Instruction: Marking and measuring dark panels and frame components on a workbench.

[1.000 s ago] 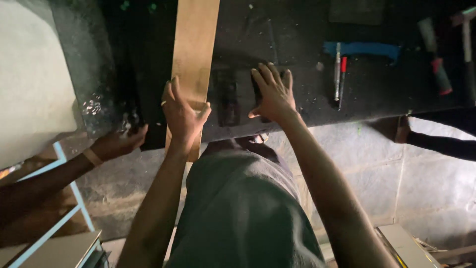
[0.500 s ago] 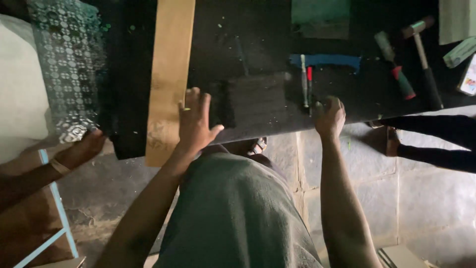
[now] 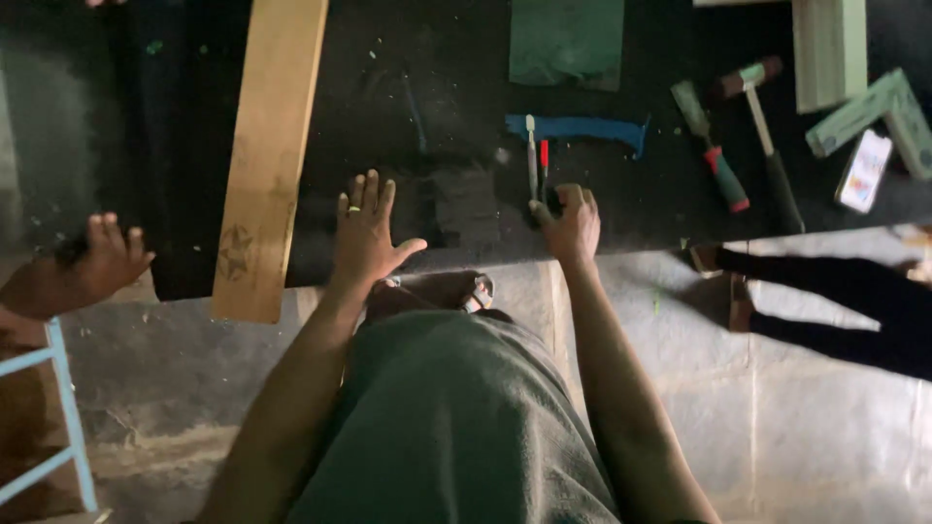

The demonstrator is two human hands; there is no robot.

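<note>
The left hand (image 3: 367, 233) is laid flat on the dark table (image 3: 408, 87), its fingers spread and holding nothing, just right of a long wooden plank (image 3: 269, 155) that overhangs the near edge. The right hand (image 3: 573, 225) is curled, fingers closed on the near ends of two slim tools (image 3: 537, 160) (one red-handled), which lie across a blue bar (image 3: 582, 127). Another person's hand (image 3: 107, 257) rests at the table's left edge.
</note>
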